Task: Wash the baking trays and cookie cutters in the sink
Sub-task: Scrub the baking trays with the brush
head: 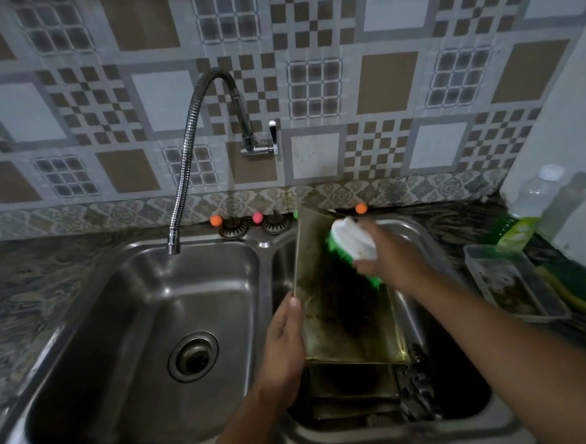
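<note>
Head cam looking down: right hand [386,250] is wrapped around a white scrub brush [353,244] with green bristles, pressed against the grimy face of a baking tray [338,308]. Left hand [285,346] grips that tray's left edge, thumb up along the rim, holding it tilted over the right basin of the double sink [262,247]. More trays [353,389] sit stacked in that basin underneath. The faucet [185,166] hangs over the left basin. A soap bottle [524,214] and a plastic tub [508,280] sit on the counter to the right.
</note>
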